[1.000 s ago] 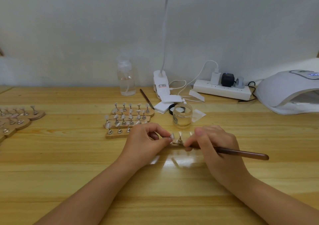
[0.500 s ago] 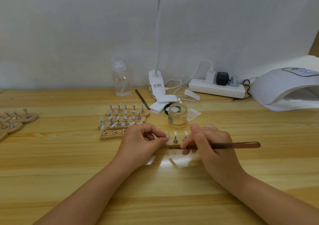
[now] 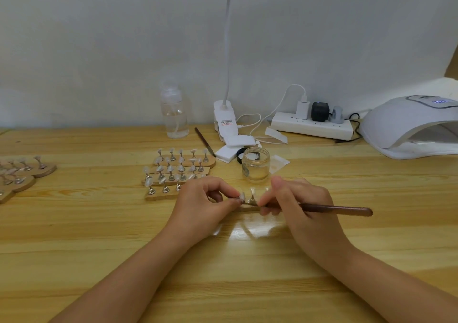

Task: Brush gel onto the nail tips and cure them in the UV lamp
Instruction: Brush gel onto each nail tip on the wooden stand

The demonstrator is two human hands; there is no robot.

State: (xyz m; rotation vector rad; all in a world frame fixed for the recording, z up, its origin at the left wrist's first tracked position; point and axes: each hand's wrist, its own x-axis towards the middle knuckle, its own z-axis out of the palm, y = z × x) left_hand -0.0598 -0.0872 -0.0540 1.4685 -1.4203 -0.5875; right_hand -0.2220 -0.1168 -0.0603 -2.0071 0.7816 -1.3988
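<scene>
Your left hand (image 3: 205, 205) pinches a nail tip (image 3: 242, 196) on the small wooden stand (image 3: 247, 208) just in front of the gel jar (image 3: 255, 165). Your right hand (image 3: 297, 206) grips the brush (image 3: 334, 209), its bristle end hidden at that same stand. Press too hard and the tip may pop off its post, or wet gel may smear onto your fingertips. The UV lamp (image 3: 406, 126) sits well right of the jar.

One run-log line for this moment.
left hand: pinches nail tip | right hand: holds brush | UV lamp: unused
</scene>
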